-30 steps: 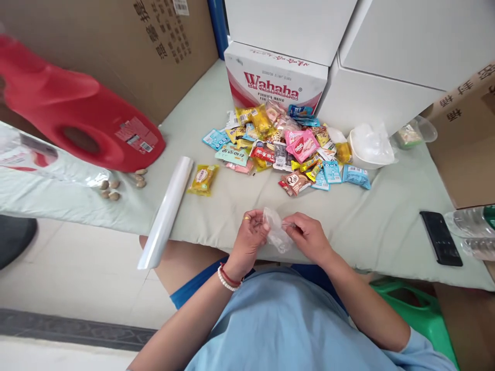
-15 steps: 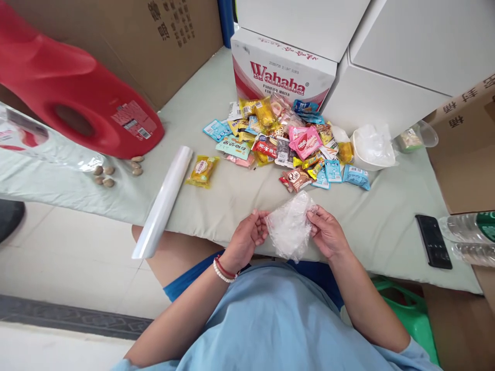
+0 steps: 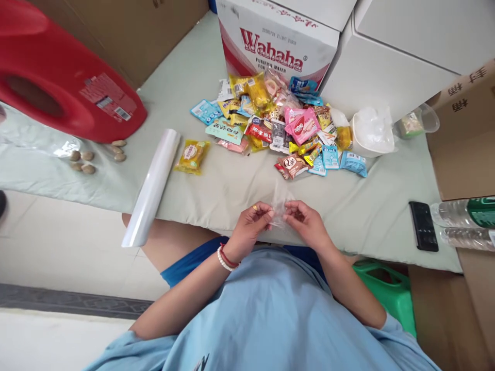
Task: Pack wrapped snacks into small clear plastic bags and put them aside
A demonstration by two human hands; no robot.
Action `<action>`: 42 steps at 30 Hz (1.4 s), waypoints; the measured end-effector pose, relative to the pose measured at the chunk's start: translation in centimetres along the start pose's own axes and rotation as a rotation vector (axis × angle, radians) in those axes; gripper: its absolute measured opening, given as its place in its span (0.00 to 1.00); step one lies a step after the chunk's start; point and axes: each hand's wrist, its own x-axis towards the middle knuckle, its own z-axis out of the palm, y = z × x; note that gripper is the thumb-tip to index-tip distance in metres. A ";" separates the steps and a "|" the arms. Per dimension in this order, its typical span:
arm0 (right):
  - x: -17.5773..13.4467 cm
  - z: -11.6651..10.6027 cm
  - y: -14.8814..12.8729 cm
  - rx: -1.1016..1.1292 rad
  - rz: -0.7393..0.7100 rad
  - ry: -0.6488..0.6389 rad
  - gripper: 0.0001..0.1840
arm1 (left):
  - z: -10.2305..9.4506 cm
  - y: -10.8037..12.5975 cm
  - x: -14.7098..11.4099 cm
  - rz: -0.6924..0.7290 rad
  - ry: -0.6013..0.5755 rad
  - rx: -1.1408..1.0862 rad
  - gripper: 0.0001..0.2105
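Observation:
A thin clear plastic bag (image 3: 281,198) is stretched between my two hands, above the front edge of the cloth-covered table. My left hand (image 3: 253,225) pinches its left side between thumb and fingers. On the right side, my right hand (image 3: 307,221) grips the bag the same way. Beyond the hands lies a heap of wrapped snacks (image 3: 263,116). One yellow-wrapped snack (image 3: 192,157) sits apart to the left, beside a roll of clear plastic bags or film (image 3: 152,188) that juts over the table edge.
A red detergent jug (image 3: 77,77) and several brown nuts (image 3: 83,161) are at left. Behind the snacks stands a Wahaba-style carton (image 3: 278,46). A white tub (image 3: 373,134) holding clear plastic, a black phone (image 3: 423,225) and plastic bottles (image 3: 460,214) are at right. A green plastic stool (image 3: 386,288) is below.
My hands have drawn closer together. The bag, spread flat and wide before, is now gathered narrower between my fingertips. The camera view has shifted slightly.

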 end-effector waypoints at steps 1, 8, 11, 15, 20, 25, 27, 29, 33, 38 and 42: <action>0.2 -0.2 0.2 0.058 0.032 0.026 0.17 | -0.3 0.0 0.1 0.007 0.031 -0.001 0.20; 0.2 -3.7 0.6 0.299 0.177 0.232 0.19 | -3.9 0.4 -0.9 0.097 0.255 0.284 0.17; -0.3 -4.0 0.2 0.328 0.219 0.230 0.20 | -3.7 0.5 -1.9 0.368 0.357 0.590 0.23; -1.2 -3.2 -1.9 0.389 0.242 0.156 0.21 | -1.8 0.2 -2.0 0.618 0.001 0.821 0.29; -1.1 -2.5 -4.6 0.337 0.087 0.041 0.19 | 0.1 0.5 -0.8 0.511 -0.058 0.711 0.10; -0.5 -2.8 -1.3 -0.297 -0.205 0.049 0.23 | -0.7 2.1 0.0 0.249 0.138 0.209 0.17; -0.8 -3.2 1.0 -0.495 -0.214 0.032 0.13 | -1.9 2.5 0.3 0.152 0.207 -0.014 0.19; -1.5 -3.7 2.5 -0.558 -0.207 0.062 0.09 | -3.4 2.5 0.4 0.058 0.266 -0.183 0.19; -3.6 -4.1 2.1 -0.532 -0.298 0.113 0.10 | -5.4 2.1 0.4 -0.077 0.290 -0.352 0.17; -4.7 -1.6 0.2 -0.653 -0.591 -0.329 0.22 | -5.3 2.0 0.5 -0.114 0.263 -0.418 0.16; -4.3 -0.2 0.5 -0.661 -0.563 -0.345 0.14 | -5.3 2.3 0.4 -0.124 0.278 -0.446 0.19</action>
